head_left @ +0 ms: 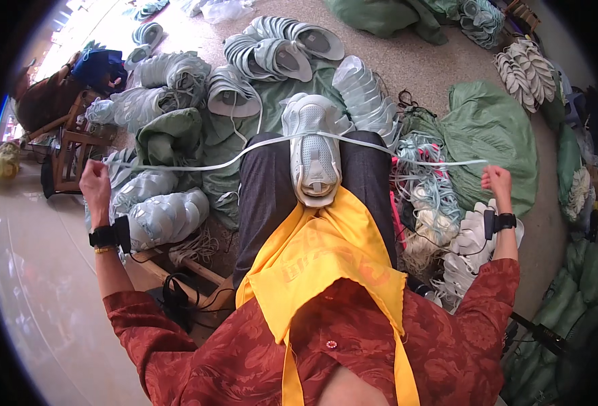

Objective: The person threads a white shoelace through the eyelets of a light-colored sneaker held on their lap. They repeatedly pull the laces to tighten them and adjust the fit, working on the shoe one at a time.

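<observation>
A pale grey-blue shoe upper (316, 166) rests between my knees, on the yellow apron's upper edge. One light shoelace (412, 158) runs across it from side to side and bends over both thighs. Far out to the left, my left hand (96, 184) is closed on one end of the lace. My right hand (496, 181), spread just as wide to the right, is closed at the other end. Both arms are stretched apart and the lace sags slightly on each side. How the lace passes through the upper's eyelets is too small to tell.
Stacked shoe uppers (167, 218) lie at my left, with more stacks (268, 57) ahead. On the right are a heap of loose laces (424, 172), a green sack (492, 145) and white uppers (471, 237). A wooden chair (76, 152) stands at the far left.
</observation>
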Tool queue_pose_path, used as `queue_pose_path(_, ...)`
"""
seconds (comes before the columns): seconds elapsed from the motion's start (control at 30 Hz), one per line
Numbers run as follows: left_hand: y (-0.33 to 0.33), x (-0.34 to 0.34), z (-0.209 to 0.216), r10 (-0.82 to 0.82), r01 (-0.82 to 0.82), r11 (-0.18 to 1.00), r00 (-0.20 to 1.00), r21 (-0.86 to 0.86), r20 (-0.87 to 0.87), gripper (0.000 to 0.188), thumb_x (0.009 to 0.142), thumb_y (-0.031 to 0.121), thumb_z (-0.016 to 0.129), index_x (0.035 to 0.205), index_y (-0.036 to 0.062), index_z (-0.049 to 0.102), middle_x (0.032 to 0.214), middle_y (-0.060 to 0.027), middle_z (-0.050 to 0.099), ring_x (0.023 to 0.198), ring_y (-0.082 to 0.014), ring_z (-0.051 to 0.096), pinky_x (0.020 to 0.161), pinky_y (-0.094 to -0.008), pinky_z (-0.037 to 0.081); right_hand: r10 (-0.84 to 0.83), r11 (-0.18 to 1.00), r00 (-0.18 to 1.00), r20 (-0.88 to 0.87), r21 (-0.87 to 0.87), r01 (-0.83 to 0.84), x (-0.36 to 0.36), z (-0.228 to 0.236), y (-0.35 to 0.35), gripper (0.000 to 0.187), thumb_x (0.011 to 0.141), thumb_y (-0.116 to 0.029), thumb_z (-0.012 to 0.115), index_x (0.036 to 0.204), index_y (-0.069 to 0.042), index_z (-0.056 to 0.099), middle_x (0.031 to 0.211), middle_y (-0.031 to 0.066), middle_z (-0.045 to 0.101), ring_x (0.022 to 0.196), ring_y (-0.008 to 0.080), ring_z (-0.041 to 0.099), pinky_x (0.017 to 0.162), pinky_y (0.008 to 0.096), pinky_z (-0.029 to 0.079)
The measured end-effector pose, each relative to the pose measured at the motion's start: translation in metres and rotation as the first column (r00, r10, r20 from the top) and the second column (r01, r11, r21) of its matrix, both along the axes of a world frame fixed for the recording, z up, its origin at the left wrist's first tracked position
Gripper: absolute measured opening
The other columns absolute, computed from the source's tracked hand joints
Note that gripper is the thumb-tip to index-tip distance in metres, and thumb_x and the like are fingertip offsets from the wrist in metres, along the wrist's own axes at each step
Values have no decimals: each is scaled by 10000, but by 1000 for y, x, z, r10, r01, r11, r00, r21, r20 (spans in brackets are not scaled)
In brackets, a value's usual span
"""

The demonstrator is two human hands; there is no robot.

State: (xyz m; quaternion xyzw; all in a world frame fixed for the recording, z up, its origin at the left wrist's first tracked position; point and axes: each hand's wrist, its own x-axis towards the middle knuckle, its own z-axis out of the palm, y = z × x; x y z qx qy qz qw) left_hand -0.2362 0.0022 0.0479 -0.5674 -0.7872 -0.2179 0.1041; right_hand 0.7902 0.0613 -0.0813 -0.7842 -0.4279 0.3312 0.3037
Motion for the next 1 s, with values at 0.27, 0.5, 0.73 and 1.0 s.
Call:
queue_pose_path(0.27, 2, 90, -43, -12, 142, 975, 802, -172, 597, 125, 925, 137, 695, 889, 17, 694, 755, -11, 657, 646, -100, 591, 614, -264, 491, 56, 916, 791, -609, 346, 202, -81, -10, -18, 284, 1020, -140, 612, 1197, 78, 653, 1036, 116, 723, 934, 169, 704, 852, 294, 589)
queue_pose_path(0.5, -20, 290, -51, 72, 606, 768, 243, -209, 967, 79, 938, 91, 707, 932, 29, 659, 901, -24, 727, 813, -55, 623, 719, -204, 465, 375, 888, 712, -594, 10, -460, -314, 48, -46, 226, 987, -88, 642, 1172, 25, 708, 940, 63, 707, 843, 147, 685, 737, 278, 552)
queue_pose_path(0.73, -2, 352, -84, -146, 563, 822, 347, -81, 926, 41, 951, -1, 635, 935, -27, 609, 1048, -74, 747, 981, -91, 665, 885, -251, 519, 737, 510, 601, 311, 329, -795, -395, 55, -9, 156, 905, -30, 619, 1020, -2, 721, 842, 186, 615, 779, 373, 623, 693, 443, 493)
queue_pose_path(1.0, 37, 366, -100, -308, 449, 891, 481, 70, 821, 77, 878, 22, 660, 901, -18, 598, 918, -122, 755, 788, -193, 733, 718, -309, 551, 684, 571, 666, 296, 351, -742, -412, 41, 36, 305, 884, 5, 675, 1187, 2, 709, 896, 158, 695, 790, 271, 700, 695, 350, 542)
